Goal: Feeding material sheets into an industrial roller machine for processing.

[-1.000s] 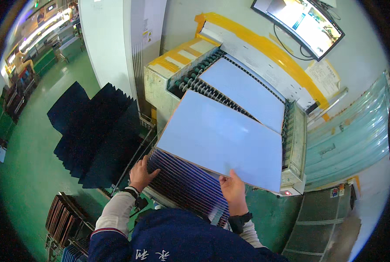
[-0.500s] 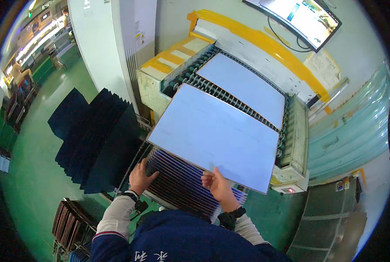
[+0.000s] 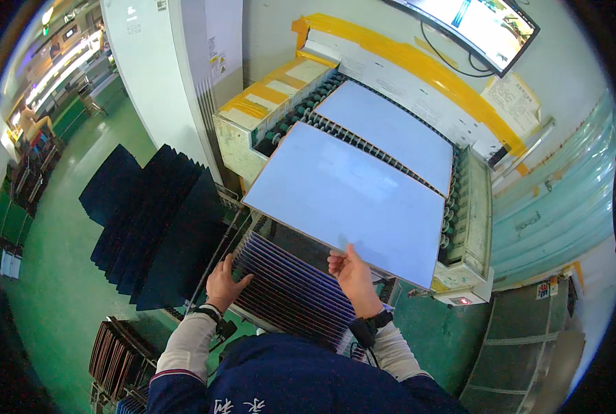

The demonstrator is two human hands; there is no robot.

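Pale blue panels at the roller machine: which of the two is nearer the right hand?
The front panel: its near edge is at the right hand, while the rear panel lies beyond a narrow gap.

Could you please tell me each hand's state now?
Left hand: open, at the rack.
Right hand: curled at the white panel's edge; grip unclear.

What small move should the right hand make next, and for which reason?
Probably, the right hand should ease the nearer pale panel slightly forward along the rollers. The hand is at this panel's near edge, which juts past the rollers toward the ribbed rack. I would go gently, because only a narrow gap separates it from the farther panel.
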